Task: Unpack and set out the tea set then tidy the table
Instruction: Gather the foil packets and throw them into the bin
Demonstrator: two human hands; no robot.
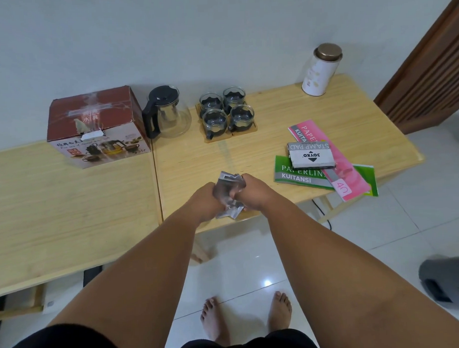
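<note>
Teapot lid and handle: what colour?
Black, on the clear glass teapot; head view shows it.

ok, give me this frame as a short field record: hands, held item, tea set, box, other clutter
left hand: closed on crumpled silvery wrapping
right hand: closed on the same wrapping, above the table's near edge
teapot: glass, black lid and handle, upright beside the box
cups: four, grouped on wooden coasters
box: closed, at the seam between the two tables
tin: far right corner, lid on
clutter: stamp pad box on two receipt books
table: light wood

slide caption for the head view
Both hands crumple silvery wrapping before the set-out teapot and cups.
</note>
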